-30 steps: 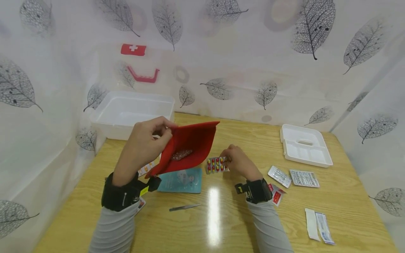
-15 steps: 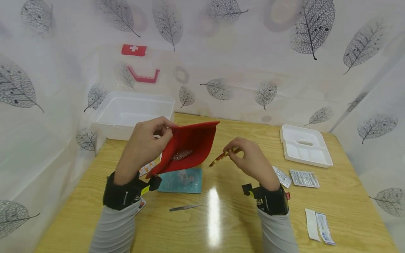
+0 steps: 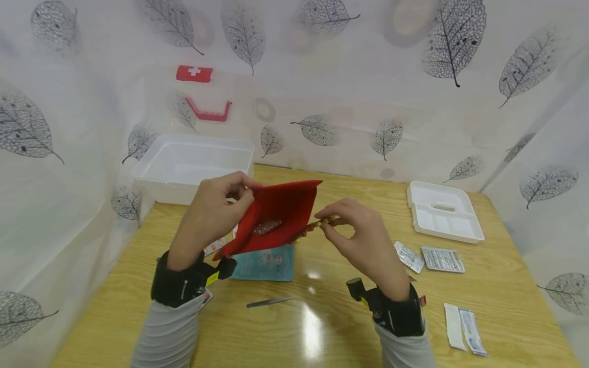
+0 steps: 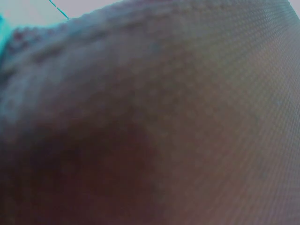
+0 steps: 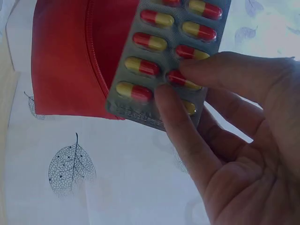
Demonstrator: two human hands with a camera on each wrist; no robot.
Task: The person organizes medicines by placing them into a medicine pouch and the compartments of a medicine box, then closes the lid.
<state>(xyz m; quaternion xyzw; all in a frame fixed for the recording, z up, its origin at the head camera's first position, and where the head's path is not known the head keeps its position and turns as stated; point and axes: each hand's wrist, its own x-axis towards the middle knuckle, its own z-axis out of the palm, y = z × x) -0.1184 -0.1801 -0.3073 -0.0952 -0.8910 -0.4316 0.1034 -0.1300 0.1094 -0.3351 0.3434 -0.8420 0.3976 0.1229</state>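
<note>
My left hand point(image 3: 207, 217) pinches the upper left edge of a red zip pouch point(image 3: 287, 202), whose mouth gapes towards the right. A small shiny clear item point(image 3: 267, 227) lies inside it. With thumb and fingers, my right hand point(image 3: 365, 237) holds a blister pack point(image 3: 316, 225) of red and yellow capsules by one end. The pack's other end is at the pouch's mouth. In the right wrist view the blister pack point(image 5: 150, 42) overlaps the zip edge of the pouch point(image 5: 61, 65). A blurred, textured surface fills most of the left wrist view.
Under the pouch lies a teal packet point(image 3: 264, 266), with tweezers point(image 3: 269, 302) in front. A white box point(image 3: 161, 184) stands back left, a white tray point(image 3: 446, 212) back right. Silver blister packs point(image 3: 443, 259) and narrow packets point(image 3: 470, 329) lie at right.
My right hand has lifted the capsule blister pack off the table and tilted it edge-on. It has then moved left to the pouch's mouth. My left hand has barely shifted.
</note>
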